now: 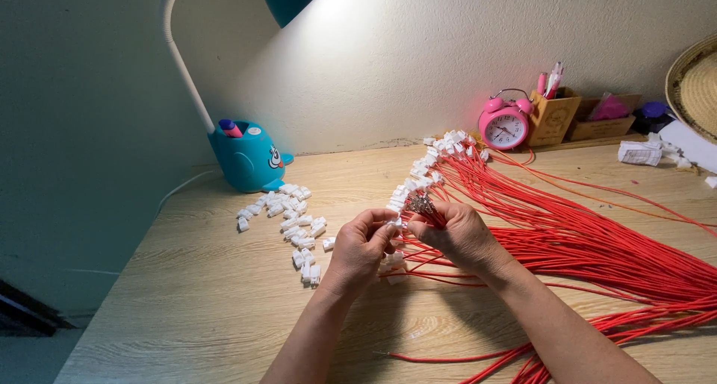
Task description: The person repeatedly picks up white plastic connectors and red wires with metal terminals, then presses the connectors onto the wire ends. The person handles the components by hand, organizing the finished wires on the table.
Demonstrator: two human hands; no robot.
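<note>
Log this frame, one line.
left hand: pinches small white plastic connector | right hand: grips bundle of thin red wires | light wooden desk

I'm seeing a light wood-grain desk (187, 309) pushed against a plain off-white wall (418, 48). A teal desk lamp (250, 156) with a white gooseneck throws warm light on wall and desktop. At the back right: a pink alarm clock (506, 123), wooden pen holder (553, 115), and a woven straw hat (696, 85). The left side is dim.
</note>
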